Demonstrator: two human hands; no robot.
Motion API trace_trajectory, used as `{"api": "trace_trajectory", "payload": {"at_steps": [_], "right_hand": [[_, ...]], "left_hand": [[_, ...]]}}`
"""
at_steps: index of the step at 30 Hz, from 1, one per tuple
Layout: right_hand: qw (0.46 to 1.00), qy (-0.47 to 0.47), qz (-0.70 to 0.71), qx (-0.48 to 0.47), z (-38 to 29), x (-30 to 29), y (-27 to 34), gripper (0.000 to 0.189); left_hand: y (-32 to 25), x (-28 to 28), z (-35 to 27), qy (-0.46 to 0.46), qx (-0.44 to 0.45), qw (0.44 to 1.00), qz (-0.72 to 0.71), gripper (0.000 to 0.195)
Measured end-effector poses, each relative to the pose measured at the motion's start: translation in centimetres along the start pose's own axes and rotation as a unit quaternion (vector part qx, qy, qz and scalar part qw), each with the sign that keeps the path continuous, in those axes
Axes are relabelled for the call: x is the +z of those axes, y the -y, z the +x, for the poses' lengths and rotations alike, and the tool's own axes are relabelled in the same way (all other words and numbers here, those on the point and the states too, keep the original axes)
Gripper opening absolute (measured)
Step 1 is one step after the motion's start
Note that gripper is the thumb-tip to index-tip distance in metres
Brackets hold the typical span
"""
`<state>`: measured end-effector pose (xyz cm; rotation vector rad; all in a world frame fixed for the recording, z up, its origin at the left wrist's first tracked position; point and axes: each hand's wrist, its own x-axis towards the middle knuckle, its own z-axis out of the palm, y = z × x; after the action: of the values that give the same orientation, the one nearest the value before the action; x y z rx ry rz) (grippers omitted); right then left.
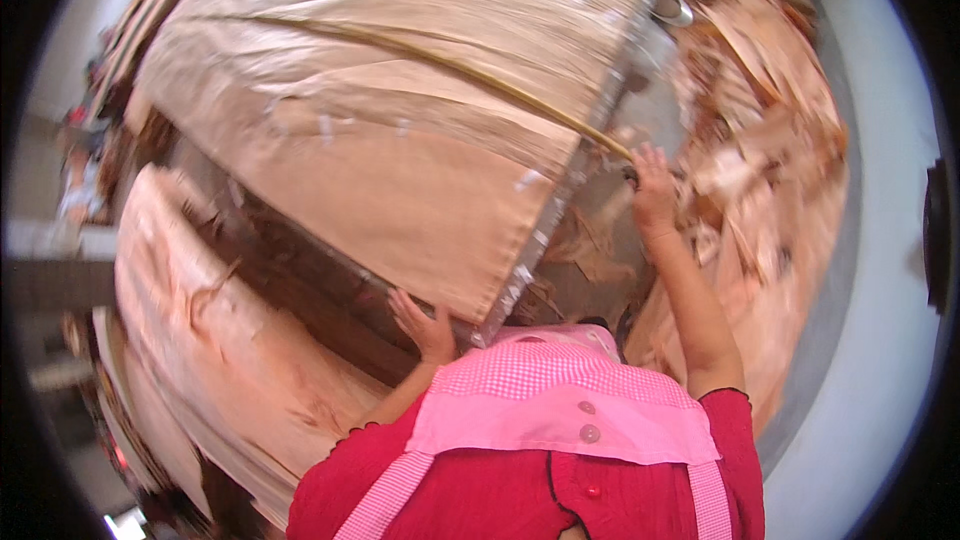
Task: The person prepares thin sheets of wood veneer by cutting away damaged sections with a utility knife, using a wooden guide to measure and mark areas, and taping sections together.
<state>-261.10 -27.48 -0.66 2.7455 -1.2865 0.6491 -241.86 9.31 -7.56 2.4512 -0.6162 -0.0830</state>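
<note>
A large stack of thin wood veneer sheets [405, 202] lies before me, its near corner close to my pink apron. My right hand [654, 191] grips the end of a long thin yellowish stick [480, 75], which stretches across the sheets towards the upper left. My left hand [426, 326] rests at the stack's near left edge with its fingers apart and nothing seen in its grip. White bits show along the stack's right edge. Motion blurs the upper part of the stack.
A heap of torn veneer pieces [772, 187] lies to the right, beside a pale wall [885, 255]. Another pile of veneer sheets [247, 315] is at the left. Scraps lie on the grey floor [600, 214]. A blurred person [81, 180] is at the far left.
</note>
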Motion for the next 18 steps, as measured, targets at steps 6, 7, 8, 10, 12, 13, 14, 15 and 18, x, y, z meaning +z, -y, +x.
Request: {"api": "trace_trajectory", "payload": {"at_steps": [6, 7, 8, 10, 12, 13, 14, 15, 18], "right_hand": [[0.929, 0.295, 0.186, -0.127, 6.7, 6.3, -5.8, 0.040], [0.918, 0.250, 0.239, -0.194, 6.1, 7.5, -7.2, 0.040], [0.892, 0.310, 0.280, -0.174, 6.1, 6.2, -6.4, 0.045], [0.873, 0.312, 0.318, -0.200, 6.6, 3.0, -4.7, 0.054], [0.837, 0.343, 0.378, -0.198, 8.4, 0.0, -3.8, 0.054], [0.834, 0.339, 0.393, -0.189, 8.6, 0.9, -4.3, 0.053], [0.828, 0.334, 0.412, -0.180, 8.2, 3.5, -5.3, 0.050], [0.810, 0.325, 0.448, -0.194, 7.8, 4.8, -6.2, 0.048], [0.752, 0.419, 0.471, -0.192, 9.4, 3.4, -7.0, 0.045]], "left_hand": [[-9.6, 1.2, -1.7, 0.089, -0.236, 0.967, 0.029, 0.062], [-9.4, 2.8, -1.8, -0.014, -0.252, 0.965, -0.075, 0.050], [-9.1, 4.4, -1.9, -0.120, -0.245, 0.946, -0.174, 0.039], [-12.4, 3.8, -1.3, -0.218, -0.314, 0.837, -0.392, 0.025], [-14.1, 3.7, -1.4, -0.280, -0.357, 0.785, -0.422, 0.016], [-15.1, 3.5, -0.7, -0.314, -0.341, 0.799, -0.383, 0.013], [-18.2, 2.1, 0.7, -0.338, -0.291, 0.831, -0.331, 0.013], [-21.2, 1.0, 2.2, -0.354, -0.245, 0.858, -0.278, 0.012], [-25.2, 2.0, 7.9, -0.353, -0.167, 0.873, -0.293, 0.014]]}}
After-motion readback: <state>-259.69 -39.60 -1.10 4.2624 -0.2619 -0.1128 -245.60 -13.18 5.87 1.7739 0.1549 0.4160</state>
